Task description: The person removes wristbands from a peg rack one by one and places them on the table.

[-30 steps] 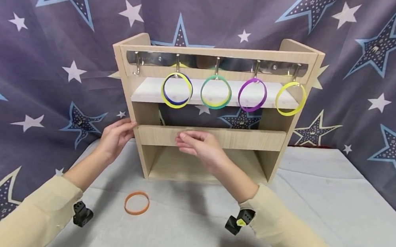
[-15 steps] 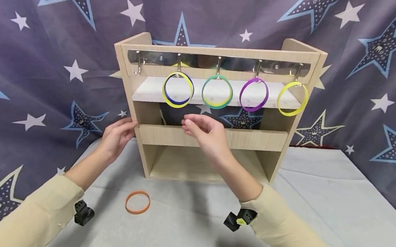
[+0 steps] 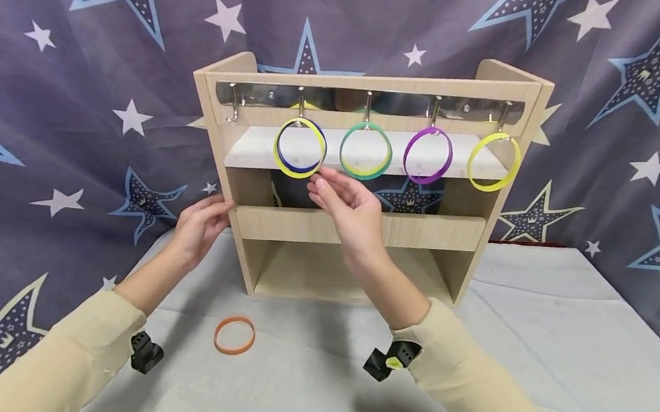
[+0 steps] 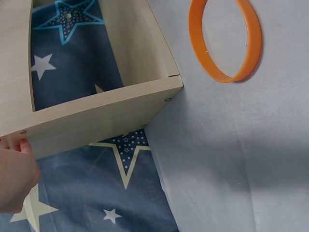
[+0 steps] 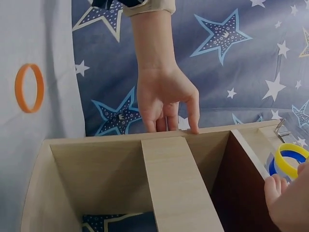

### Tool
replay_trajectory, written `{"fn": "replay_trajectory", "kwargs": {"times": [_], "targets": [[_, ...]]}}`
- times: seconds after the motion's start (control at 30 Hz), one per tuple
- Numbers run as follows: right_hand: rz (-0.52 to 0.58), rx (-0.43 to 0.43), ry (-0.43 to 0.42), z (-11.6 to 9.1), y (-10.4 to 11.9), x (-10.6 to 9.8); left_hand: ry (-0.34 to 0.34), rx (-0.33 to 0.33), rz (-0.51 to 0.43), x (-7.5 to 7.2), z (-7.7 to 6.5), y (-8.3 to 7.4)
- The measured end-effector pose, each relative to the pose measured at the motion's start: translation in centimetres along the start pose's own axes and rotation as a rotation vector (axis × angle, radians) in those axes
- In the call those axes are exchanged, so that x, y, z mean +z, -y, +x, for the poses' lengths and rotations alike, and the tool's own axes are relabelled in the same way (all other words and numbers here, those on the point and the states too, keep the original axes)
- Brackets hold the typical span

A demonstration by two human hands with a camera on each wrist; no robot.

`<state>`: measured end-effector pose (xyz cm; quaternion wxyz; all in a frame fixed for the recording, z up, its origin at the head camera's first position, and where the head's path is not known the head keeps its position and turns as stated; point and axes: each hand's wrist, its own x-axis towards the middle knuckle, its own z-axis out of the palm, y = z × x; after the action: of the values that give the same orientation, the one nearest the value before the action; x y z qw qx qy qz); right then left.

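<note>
A yellow wristband and a blue wristband hang together on the second hook from the left. My right hand is raised to their lower edge, fingertips right at the rim, fingers loosely bent. The right wrist view catches part of this hand beside the two bands. My left hand rests on the left side panel of a wooden shelf unit. In the right wrist view its fingers touch the panel's outer face, thumb at the edge. An orange wristband lies on the grey cloth in front.
A metal hook rail runs across the unit's top. Further right hang a green wristband with yellow showing inside it, a purple wristband and another yellow wristband. Behind stands a star-patterned curtain; grey cloth covers the table.
My right hand has risen from in front of the middle crossbar to the lower edge of the yellow and blue wristbands. My left hand has stayed at the side panel.
</note>
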<state>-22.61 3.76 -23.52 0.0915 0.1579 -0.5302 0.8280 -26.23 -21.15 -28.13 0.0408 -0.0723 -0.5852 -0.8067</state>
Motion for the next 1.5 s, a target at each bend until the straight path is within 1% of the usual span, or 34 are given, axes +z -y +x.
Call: {"fn": "replay_trajectory", "kwargs": {"times": [0.13, 0.27, 0.37, 0.63, 0.8, 1.0, 1.13, 1.3, 1.5], "targets": [[0.084, 0.007, -0.027, 0.1, -0.2, 0.5, -0.002, -0.007, 0.017, 0.0, -0.1, -0.1], [0.134, 0.021, -0.054, 0.3, -0.3, 1.0, 0.005, -0.006, 0.016, 0.1, 0.0, -0.3], [0.162, 0.036, -0.076, 0.4, -0.3, 1.4, 0.006, -0.010, -0.003, 0.0, 0.0, -0.2], [0.218, 0.090, -0.131, 0.6, -0.4, 2.0, -0.006, -0.026, 0.007, 0.0, -0.1, -0.2], [0.272, 0.137, -0.174, 0.8, -0.1, 2.3, -0.009, -0.030, -0.020, 0.1, 0.1, -0.2], [0.325, 0.170, -0.212, 1.0, -0.2, 2.8, -0.016, -0.024, 0.004, 0.1, -0.2, -0.4], [0.350, 0.194, -0.223, 1.0, -0.3, 2.9, -0.018, -0.031, -0.009, 0.2, -0.2, -0.6], [0.389, 0.216, -0.231, 1.0, -0.2, 3.0, -0.023, -0.043, 0.002, 0.2, -0.3, -0.6], [0.418, 0.239, -0.217, 1.0, 0.3, 3.1, -0.026, -0.036, 0.025, 0.1, -0.2, -0.5]]}}
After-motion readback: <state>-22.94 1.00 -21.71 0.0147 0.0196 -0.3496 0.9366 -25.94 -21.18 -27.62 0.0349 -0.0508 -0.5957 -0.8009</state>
